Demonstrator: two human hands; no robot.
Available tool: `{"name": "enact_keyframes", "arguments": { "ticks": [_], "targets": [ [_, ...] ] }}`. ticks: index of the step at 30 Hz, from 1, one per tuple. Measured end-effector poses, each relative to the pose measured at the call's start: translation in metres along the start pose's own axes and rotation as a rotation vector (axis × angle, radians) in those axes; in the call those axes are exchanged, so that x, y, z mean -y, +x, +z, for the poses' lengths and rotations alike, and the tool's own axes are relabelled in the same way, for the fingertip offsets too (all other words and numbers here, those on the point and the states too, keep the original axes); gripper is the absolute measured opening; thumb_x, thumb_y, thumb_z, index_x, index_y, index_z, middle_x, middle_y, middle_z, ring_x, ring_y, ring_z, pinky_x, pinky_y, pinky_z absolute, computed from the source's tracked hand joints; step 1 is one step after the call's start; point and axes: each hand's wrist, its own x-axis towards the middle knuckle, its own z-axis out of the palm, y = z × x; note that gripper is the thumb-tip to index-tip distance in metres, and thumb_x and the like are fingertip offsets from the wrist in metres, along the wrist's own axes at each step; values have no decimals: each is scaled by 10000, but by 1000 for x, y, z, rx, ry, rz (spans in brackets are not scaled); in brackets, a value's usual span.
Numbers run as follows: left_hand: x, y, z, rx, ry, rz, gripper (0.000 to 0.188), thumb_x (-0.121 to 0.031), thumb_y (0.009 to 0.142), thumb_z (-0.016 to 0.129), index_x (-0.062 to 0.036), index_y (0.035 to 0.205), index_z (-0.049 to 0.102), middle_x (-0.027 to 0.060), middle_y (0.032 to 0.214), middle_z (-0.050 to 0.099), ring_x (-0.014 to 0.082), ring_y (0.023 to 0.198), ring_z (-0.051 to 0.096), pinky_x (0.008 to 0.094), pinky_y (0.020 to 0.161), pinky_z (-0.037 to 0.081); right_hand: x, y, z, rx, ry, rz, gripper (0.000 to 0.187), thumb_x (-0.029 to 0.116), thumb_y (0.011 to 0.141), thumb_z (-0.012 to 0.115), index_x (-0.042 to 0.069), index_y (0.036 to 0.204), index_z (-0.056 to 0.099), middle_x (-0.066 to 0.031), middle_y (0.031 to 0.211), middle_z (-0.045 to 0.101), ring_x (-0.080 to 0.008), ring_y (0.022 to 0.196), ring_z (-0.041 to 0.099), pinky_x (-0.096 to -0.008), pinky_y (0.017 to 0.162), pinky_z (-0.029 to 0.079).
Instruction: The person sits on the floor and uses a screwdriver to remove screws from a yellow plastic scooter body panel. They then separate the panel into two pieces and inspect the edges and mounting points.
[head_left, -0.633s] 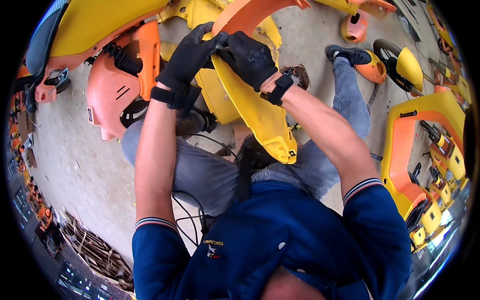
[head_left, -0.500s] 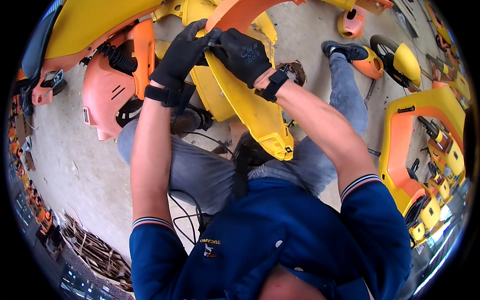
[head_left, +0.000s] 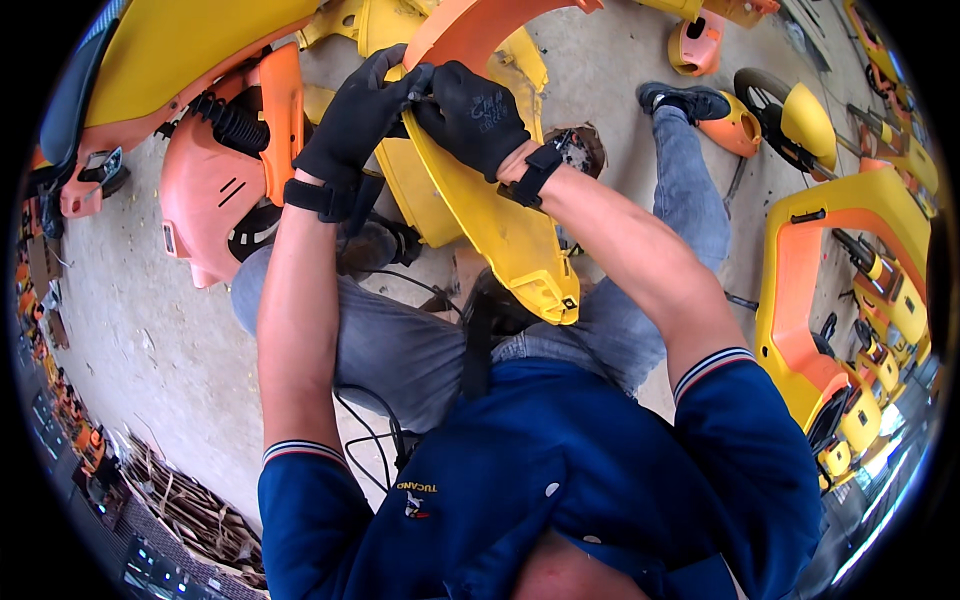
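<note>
Nearest is the person's blue shirt (head_left: 590, 430), then the jeans (head_left: 395, 325), legs spread on either side of a long yellow panel (head_left: 500, 235). Its lower end points toward the lap; its upper end meets a curved orange panel (head_left: 470, 30). At that joint the black-gloved left hand (head_left: 360, 115) and right hand (head_left: 475, 120) come together, fingers bent and touching; I cannot tell whether either is clamped on anything, as the gloves hide it. Left of them stands a pinkish-orange shell (head_left: 215, 180); farther off to the right, a wheel (head_left: 768, 105) lies on the concrete floor (head_left: 625, 60).
</note>
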Motion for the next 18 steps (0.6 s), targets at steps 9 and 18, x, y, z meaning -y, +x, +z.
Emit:
{"name": "enact_keyframes", "arguments": {
  "ticks": [9,18],
  "targets": [
    [-13,-4,3,5,30,-97,447,-306,947,654,-57,1300,540,28,991,655,82,851,640,260,676,577,6,0,-3,23,26,72,221,228,861,659,58,992,608,-151,903,633,-349,804,645,-432,679,516],
    [-5,-1,-1,20,32,-49,466,-311,945,651,-51,1312,530,46,1004,660,100,851,653,271,670,582,2,0,-1,44,26,44,241,259,871,655,68,1010,605,-148,919,640,-347,811,652,-439,682,522]
  ]
}}
